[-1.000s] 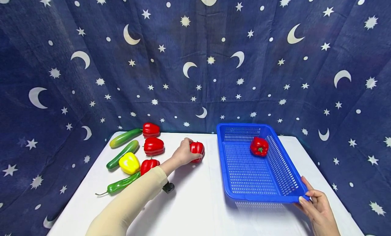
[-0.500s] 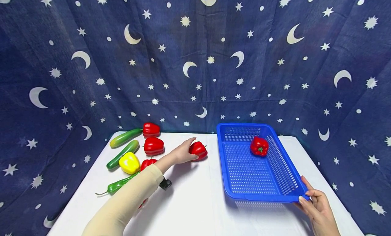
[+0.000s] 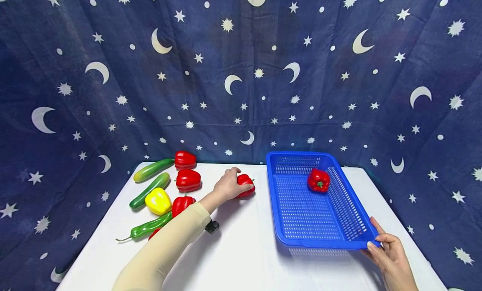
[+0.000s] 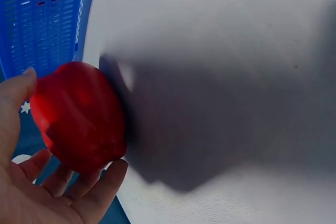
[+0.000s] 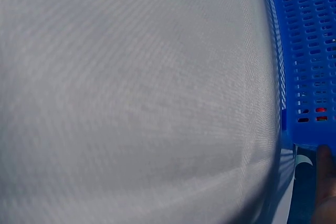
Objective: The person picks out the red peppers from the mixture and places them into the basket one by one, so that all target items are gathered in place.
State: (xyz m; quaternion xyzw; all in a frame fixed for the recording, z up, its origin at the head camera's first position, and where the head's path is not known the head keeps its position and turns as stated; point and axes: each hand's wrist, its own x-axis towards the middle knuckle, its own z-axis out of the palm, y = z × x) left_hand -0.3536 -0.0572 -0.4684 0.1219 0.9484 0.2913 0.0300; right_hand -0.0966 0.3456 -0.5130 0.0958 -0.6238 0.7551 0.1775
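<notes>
In the head view my left hand holds a glossy red bell pepper at the middle of the table, left of a blue plastic basket. The left wrist view shows that pepper between my thumb and fingers, low over the white cloth. With thumb on top of the rim, my right hand grips the basket's near right corner, and a shadow falls beneath that end. Inside the basket, toward its far right, lies another red bell pepper with its green stem facing me.
Left of my left arm lie several more red bell peppers, a yellow bell pepper, two cucumbers and a long green pepper. My sleeve partly covers a red one. A dark blue star-and-moon curtain hangs behind the white table.
My left hand has shifted its hold on the red pepper, which turned so its stem points to the right, slightly nearer the basket. My right hand and the basket stay put.
</notes>
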